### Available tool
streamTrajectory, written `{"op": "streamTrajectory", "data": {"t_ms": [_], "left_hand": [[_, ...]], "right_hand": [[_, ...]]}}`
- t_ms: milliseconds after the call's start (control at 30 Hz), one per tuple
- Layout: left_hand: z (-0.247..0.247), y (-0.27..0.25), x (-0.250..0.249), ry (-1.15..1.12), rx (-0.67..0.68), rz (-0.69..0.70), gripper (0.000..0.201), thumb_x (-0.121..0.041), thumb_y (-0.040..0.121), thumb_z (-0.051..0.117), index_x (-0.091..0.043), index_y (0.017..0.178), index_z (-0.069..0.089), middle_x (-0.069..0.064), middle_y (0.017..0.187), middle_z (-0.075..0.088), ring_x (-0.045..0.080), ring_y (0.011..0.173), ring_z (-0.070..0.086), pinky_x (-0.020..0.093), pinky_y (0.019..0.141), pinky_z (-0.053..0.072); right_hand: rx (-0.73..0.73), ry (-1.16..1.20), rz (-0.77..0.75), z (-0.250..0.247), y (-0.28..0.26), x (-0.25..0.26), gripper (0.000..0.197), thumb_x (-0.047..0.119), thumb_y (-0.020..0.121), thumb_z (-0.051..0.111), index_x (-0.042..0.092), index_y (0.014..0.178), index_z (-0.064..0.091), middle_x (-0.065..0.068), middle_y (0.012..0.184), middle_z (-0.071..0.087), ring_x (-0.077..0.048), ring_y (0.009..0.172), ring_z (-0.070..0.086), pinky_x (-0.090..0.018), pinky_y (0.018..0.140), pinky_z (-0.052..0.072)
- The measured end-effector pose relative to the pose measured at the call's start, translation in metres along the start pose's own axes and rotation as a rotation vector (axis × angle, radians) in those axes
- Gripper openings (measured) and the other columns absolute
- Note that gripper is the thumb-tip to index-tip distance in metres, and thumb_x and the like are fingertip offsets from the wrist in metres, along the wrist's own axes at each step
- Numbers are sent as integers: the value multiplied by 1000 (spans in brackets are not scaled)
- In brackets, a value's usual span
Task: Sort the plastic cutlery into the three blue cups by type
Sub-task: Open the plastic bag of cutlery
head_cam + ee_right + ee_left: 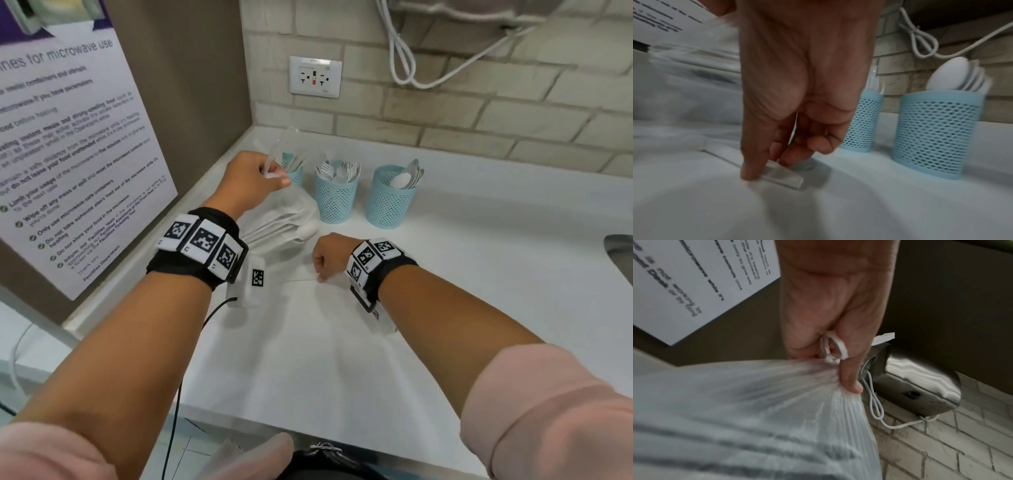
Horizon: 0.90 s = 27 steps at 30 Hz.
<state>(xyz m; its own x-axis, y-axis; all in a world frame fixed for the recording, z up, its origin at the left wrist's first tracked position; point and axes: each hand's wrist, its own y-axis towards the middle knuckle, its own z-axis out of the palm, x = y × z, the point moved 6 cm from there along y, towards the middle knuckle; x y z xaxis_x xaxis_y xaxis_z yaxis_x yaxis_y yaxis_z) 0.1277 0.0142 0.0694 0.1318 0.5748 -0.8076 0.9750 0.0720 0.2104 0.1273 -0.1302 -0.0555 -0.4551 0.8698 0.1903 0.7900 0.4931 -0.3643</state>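
Three blue mesh cups stand in a row on the white counter [479,274]: the left cup [295,175] is partly hidden by my left hand, the middle cup [336,198] holds forks, and the right cup [390,202] holds spoons [949,74]. My left hand [274,174] grips the gathered neck of a clear plastic bag [756,410] of white cutlery [287,222], lifted just left of the cups. My right hand [766,168] pinches the flat handle end of a white plastic utensil [783,176] lying on the counter; its type is hidden.
A microwave-rules poster [68,137] covers the left wall. On the brick wall behind are an outlet [315,77] and a looped white cord [404,68]. A steel dispenser [920,382] hangs above. A sink edge [620,253] shows at far right.
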Motion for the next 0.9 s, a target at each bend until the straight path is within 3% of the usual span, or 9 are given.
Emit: {"op": "streamTrajectory", "data": {"t_ms": [67, 167, 300, 367, 433, 567, 700, 800, 900], "left_hand": [[5, 1, -2, -16, 13, 2, 18, -13, 82, 70, -3, 98, 68, 2, 90, 63, 10, 82, 55, 8, 63, 37], [9, 4, -5, -27, 18, 6, 15, -14, 83, 70, -5, 95, 68, 0, 86, 61, 9, 80, 54, 9, 61, 37], [19, 4, -9, -28, 80, 22, 13, -13, 83, 70, -5, 94, 68, -1, 80, 61, 7, 72, 54, 16, 66, 41], [28, 3, -12, -33, 136, 44, 13, -11, 82, 70, -3, 92, 68, 2, 85, 63, 8, 74, 55, 20, 74, 42], [38, 1, -14, -35, 177, 61, 8, -11, 81, 70, -6, 87, 67, 2, 84, 62, 3, 69, 53, 19, 71, 40], [58, -8, -14, -19, 259, 63, 10, -14, 81, 72, -9, 87, 67, -1, 87, 63, 6, 75, 56, 19, 75, 41], [80, -21, -10, -54, 382, 48, 9, -14, 79, 74, -11, 86, 68, -2, 84, 65, 8, 78, 58, 17, 75, 42], [95, -28, -6, -106, 429, 35, 12, -10, 79, 74, -6, 89, 69, -7, 77, 63, 3, 74, 57, 13, 70, 42], [102, -31, -7, -134, 425, 51, 13, -9, 78, 74, -4, 89, 69, -8, 77, 63, 4, 75, 58, 6, 69, 43]], "right_hand": [[33, -33, 64, -1, -6, -20, 9, 15, 73, 74, 11, 78, 68, -6, 84, 69, -20, 79, 60, -29, 75, 49], [61, -2, 180, -6, -24, -54, 21, 13, 69, 74, 19, 60, 56, 5, 63, 59, -22, 69, 61, -31, 72, 52], [42, 185, 330, -15, -49, -98, 20, 10, 71, 72, 13, 88, 61, 8, 59, 58, -10, 52, 55, -24, 61, 45], [-10, 364, 381, -18, -54, -113, 26, 8, 75, 71, 4, 99, 62, 5, 57, 61, -8, 51, 56, -28, 68, 51], [-34, 618, 407, -20, -57, -116, 19, 2, 81, 67, 3, 100, 62, -6, 72, 65, -15, 62, 62, -33, 79, 55], [-111, 880, 428, -36, -56, -110, 9, 0, 88, 59, 9, 86, 59, -10, 77, 62, -18, 67, 65, -25, 64, 57], [-198, 1001, 420, -71, -56, -105, 8, -1, 89, 56, 3, 96, 55, -13, 78, 61, -16, 61, 66, -23, 60, 57], [-339, 1086, 316, -109, -58, -99, 10, -5, 86, 57, 1, 94, 57, -14, 72, 65, -13, 54, 67, -21, 58, 58], [-501, 1155, 192, -142, -55, -88, 19, -10, 85, 54, 10, 84, 53, -12, 72, 63, -13, 53, 67, -22, 58, 58]]}}
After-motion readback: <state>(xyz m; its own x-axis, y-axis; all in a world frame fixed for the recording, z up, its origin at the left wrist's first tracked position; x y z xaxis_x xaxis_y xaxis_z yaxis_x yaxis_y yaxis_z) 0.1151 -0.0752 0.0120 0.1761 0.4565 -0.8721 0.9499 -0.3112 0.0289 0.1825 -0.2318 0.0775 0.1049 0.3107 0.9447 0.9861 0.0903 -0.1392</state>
